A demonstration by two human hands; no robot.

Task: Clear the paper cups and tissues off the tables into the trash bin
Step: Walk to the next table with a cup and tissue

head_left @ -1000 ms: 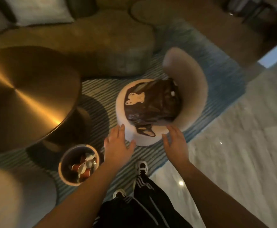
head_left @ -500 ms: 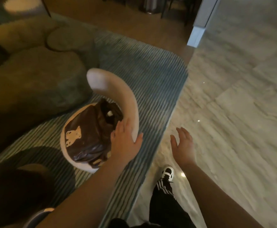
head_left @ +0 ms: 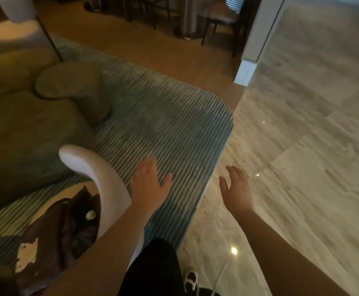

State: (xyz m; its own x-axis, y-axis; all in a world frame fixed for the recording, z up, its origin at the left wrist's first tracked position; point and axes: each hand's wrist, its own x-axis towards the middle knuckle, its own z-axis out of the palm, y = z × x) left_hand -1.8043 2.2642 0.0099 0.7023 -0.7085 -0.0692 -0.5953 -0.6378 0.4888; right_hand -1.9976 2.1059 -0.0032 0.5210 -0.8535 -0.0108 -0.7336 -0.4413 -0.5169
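My left hand (head_left: 149, 182) hangs open in the air over the striped rug, fingers straight, holding nothing. My right hand (head_left: 236, 189) is open too, above the marble floor, and it is empty. No paper cup, tissue or trash bin shows in the head view now.
A white round chair (head_left: 101, 180) with a brown bag (head_left: 56, 231) on its seat stands at lower left. Behind it are a green sofa (head_left: 24, 133), a blue striped rug (head_left: 163, 124), a floor lamp (head_left: 16, 7), dark chairs (head_left: 217, 20) at the back and a white wall corner (head_left: 246, 69).
The view has swung right, away from the round table and the trash bin. My left hand has left the chair's backrest, and both open hands now hang over rug and floor.
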